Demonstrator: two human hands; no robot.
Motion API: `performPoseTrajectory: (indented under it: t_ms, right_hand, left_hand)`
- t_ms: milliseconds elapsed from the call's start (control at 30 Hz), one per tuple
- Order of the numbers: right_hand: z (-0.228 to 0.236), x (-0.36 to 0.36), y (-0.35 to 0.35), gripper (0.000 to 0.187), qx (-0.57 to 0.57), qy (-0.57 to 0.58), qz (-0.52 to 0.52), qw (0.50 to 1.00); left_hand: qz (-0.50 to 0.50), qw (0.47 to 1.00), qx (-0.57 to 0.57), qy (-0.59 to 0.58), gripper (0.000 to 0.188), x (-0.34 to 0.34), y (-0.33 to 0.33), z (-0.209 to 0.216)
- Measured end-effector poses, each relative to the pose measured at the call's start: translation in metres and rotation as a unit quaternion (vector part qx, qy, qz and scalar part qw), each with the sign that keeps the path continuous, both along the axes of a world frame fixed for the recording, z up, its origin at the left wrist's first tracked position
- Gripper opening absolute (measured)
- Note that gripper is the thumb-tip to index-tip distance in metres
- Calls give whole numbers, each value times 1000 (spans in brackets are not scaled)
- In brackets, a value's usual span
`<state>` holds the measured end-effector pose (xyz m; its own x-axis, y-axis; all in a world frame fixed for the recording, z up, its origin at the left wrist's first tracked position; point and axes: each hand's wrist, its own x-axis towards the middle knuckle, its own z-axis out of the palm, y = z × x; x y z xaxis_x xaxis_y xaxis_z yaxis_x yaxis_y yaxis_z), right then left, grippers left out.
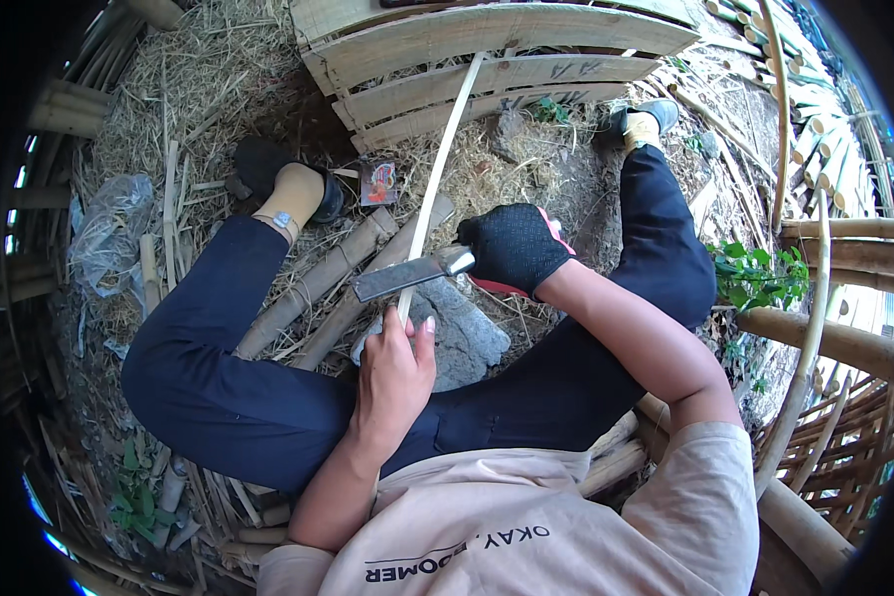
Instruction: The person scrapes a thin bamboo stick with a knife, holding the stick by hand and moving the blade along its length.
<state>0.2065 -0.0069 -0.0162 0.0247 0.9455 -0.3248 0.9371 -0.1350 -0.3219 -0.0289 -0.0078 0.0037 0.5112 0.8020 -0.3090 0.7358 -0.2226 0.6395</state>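
Observation:
My left hand (395, 368) is bare and closed around the near end of a long, pale bamboo strip (435, 184). From there the strip runs away from me to the slatted wooden crate. In a black and pink glove, my right hand (515, 248) grips a short, broad-bladed knife (399, 279); its handle is mostly hidden in the fist. The blade lies across the strip just beyond my left fingers. Whether it cuts into the strip, I cannot tell. Below both is a grey stone (452, 333), between my legs.
The wooden crate (417, 50) stands ahead, between my feet. Cut bamboo poles (318, 283) lie left of the stone, near a small red packet (377, 185). A clear plastic bag (114, 233) is at far left. Bamboo poles and green leaves (760, 278) border the right.

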Motion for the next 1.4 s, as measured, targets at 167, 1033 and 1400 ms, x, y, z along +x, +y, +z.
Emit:
performPoseTrajectory:
  t_ms: [167, 1033, 1400]
  right_hand:
    - [0, 19, 20, 19, 9, -31, -127, 991]
    - [20, 12, -7, 25, -63, 12, -43, 997]
    - [2, 58, 5, 20, 7, -56, -135, 989]
  left_hand:
    - [12, 999, -40, 3, 30, -1, 2, 5]
    - [87, 886, -407, -205, 39, -7, 14, -18]
    - [10, 986, -113, -125, 37, -8, 8, -34]
